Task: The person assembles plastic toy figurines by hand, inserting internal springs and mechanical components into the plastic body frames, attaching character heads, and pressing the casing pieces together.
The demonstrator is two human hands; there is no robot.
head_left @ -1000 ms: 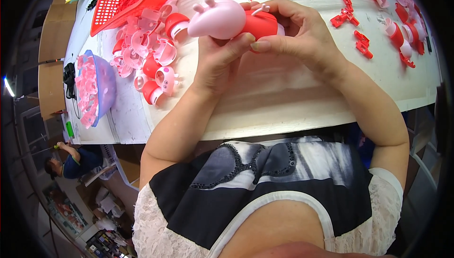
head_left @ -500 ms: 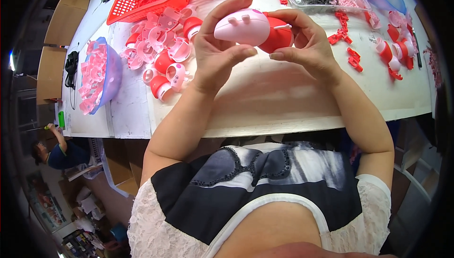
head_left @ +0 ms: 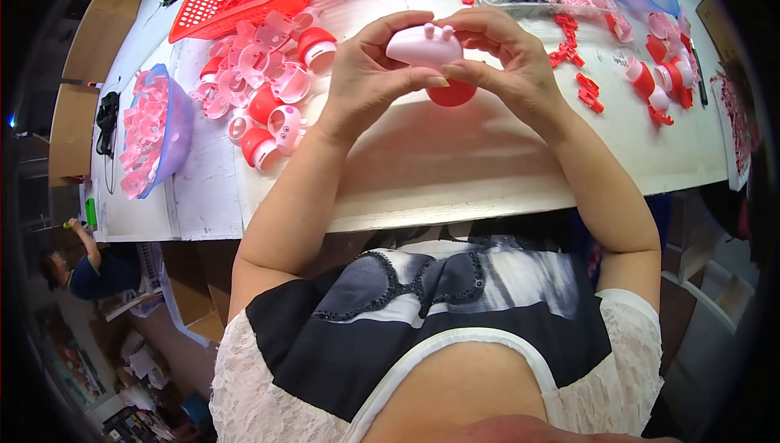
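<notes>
Between my two hands, above the middle of the table, is a pink and red toy pig figure [head_left: 424,46]. Its pink head points left with two small ears on top, and part of its round red body shows below my thumbs. My left hand [head_left: 370,77] is closed round the head end. My right hand [head_left: 505,61] grips the other side, its thumb meeting the left thumb on the front. The fingers behind the toy are partly hidden. Left of my left wrist lies a heap of pink shells and red toy parts [head_left: 260,106], including a pig face [head_left: 286,128].
A red perforated basket [head_left: 199,12] holds red pieces. A blue bowl [head_left: 175,138] of pink parts stands at left. A clear tray [head_left: 536,10] with black and pink pieces lies beyond my hands. Red clips [head_left: 589,92] and toy parts [head_left: 662,77] lie right. Another person [head_left: 97,272] is far left.
The toy has been turned between my hands: its head is more upright, with the ears on top, and the red body now points down. My thumbs have come together.
</notes>
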